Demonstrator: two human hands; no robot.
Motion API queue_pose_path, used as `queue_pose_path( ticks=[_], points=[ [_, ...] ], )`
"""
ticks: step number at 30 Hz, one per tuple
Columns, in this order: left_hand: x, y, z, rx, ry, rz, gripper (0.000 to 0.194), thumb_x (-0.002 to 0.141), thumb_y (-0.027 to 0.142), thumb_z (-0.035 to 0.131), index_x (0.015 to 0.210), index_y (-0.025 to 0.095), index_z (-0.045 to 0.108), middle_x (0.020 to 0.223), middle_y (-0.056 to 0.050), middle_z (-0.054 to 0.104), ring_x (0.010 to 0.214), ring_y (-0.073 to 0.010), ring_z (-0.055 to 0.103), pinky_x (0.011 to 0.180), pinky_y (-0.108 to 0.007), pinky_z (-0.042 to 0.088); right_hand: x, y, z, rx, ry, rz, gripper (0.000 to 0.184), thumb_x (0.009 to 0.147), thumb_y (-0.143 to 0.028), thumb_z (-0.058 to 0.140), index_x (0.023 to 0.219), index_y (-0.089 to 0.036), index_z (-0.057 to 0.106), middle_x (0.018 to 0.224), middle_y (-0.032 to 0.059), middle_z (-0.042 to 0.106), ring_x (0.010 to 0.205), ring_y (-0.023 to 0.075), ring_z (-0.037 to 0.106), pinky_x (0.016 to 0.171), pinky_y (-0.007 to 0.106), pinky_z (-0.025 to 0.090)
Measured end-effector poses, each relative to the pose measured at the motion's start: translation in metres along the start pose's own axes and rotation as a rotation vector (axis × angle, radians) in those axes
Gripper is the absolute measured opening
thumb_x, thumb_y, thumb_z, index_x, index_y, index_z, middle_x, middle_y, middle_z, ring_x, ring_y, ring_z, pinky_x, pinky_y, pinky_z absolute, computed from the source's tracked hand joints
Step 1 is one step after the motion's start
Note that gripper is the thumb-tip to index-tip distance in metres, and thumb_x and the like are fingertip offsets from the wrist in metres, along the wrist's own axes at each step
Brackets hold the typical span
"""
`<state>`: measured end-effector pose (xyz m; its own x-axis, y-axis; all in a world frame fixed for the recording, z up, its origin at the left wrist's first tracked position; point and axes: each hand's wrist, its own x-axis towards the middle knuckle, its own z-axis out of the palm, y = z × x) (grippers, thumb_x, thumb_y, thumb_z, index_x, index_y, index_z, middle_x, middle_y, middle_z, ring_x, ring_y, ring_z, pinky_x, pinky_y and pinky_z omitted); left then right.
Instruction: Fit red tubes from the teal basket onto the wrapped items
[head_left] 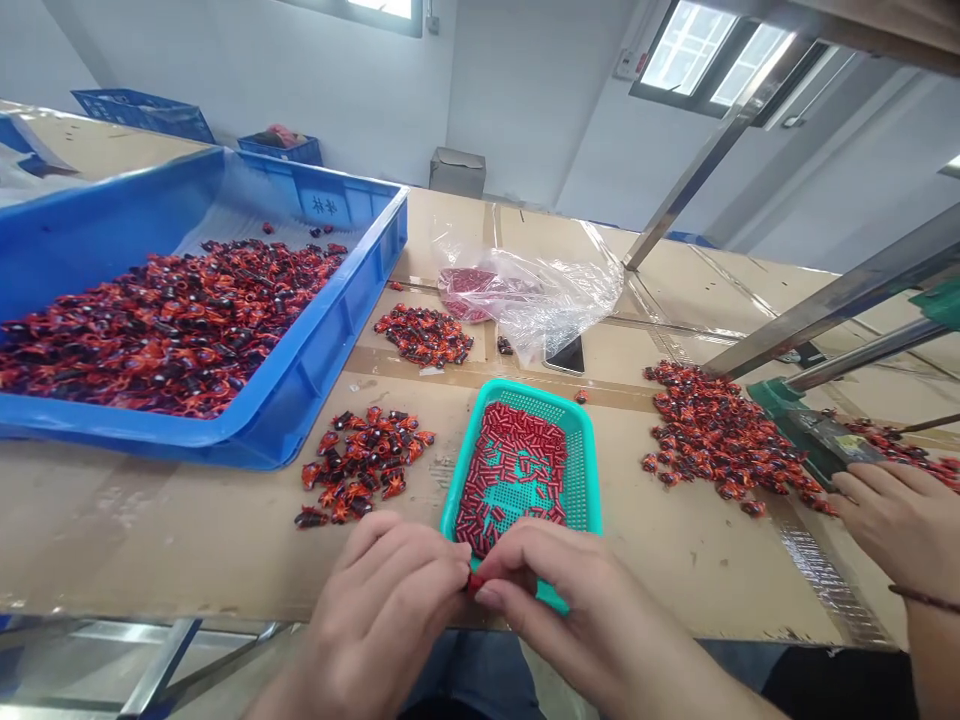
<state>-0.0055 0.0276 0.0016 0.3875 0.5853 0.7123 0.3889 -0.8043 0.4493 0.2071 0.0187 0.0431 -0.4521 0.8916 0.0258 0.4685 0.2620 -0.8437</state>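
Note:
My left hand [390,600] and my right hand [577,595] meet at the table's near edge, fingertips pinched together on one small red piece [473,583]. Just beyond them stands a teal mesh basket [581,470] with several small red tubes [510,475] in it. A loose pile of red and black parts [364,463] lies to the left of the basket, nearest my left hand.
A big blue crate [300,380] full of red and black parts sits at the left. More piles lie at centre [424,335] and right [720,430]. A clear plastic bag [540,290] lies behind. Another person's hand [896,520] rests at the right by a green tool [814,435].

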Motion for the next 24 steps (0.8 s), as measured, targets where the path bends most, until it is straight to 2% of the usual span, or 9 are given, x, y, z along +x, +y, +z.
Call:
queue_pose_path(
  ticks=[4,8,14,19,24],
  points=[
    [-0.005,0.004,-0.001,0.109,-0.045,0.117,0.023,0.108,0.008,0.044,0.109,0.012,0.067,0.099,-0.008,0.083,0.096,-0.0176,0.074,0.096,-0.036,0.045,-0.003,0.001,0.0,-0.182,-0.017,-0.043,0.011,0.097,-0.013,0.063,0.088,-0.019,0.064,0.083,0.0004,0.069,0.073,0.0139,0.063,0.064,0.024,0.047],
    [-0.007,0.006,-0.001,0.183,-0.063,0.219,0.032,0.108,0.008,0.035,0.109,0.01,0.068,0.1,-0.013,0.083,0.101,-0.0231,0.074,0.097,-0.041,0.046,-0.005,-0.001,-0.002,-0.228,-0.086,-0.001,0.013,0.096,-0.011,0.063,0.086,-0.019,0.061,0.082,-0.0004,0.068,0.071,0.0135,0.062,0.062,0.025,0.047],
    [-0.007,0.005,0.0,0.168,-0.088,0.21,0.028,0.103,0.006,0.042,0.108,0.016,0.068,0.099,-0.011,0.084,0.095,-0.0221,0.078,0.092,-0.039,0.051,-0.01,-0.001,-0.002,-0.253,-0.068,-0.049,0.013,0.1,-0.014,0.057,0.089,-0.02,0.059,0.085,0.0008,0.068,0.073,0.0153,0.063,0.064,0.026,0.05],
    [-0.009,0.008,0.002,0.243,-0.112,0.265,0.024,0.099,0.009,0.049,0.106,0.02,0.069,0.099,-0.008,0.085,0.098,-0.0225,0.079,0.096,-0.037,0.052,-0.011,-0.008,-0.01,-0.276,-0.141,-0.033,0.016,0.099,-0.012,0.06,0.086,-0.021,0.057,0.084,-0.0004,0.068,0.073,0.0147,0.064,0.065,0.025,0.051],
    [-0.006,0.009,0.001,0.16,-0.1,0.233,0.029,0.103,0.008,0.04,0.105,0.021,0.066,0.097,-0.008,0.085,0.095,-0.0205,0.079,0.093,-0.036,0.05,-0.009,-0.014,-0.017,-0.254,-0.155,0.008,0.023,0.099,-0.014,0.061,0.079,-0.022,0.052,0.077,-0.0031,0.064,0.067,0.0127,0.061,0.063,0.023,0.049]
  ],
)
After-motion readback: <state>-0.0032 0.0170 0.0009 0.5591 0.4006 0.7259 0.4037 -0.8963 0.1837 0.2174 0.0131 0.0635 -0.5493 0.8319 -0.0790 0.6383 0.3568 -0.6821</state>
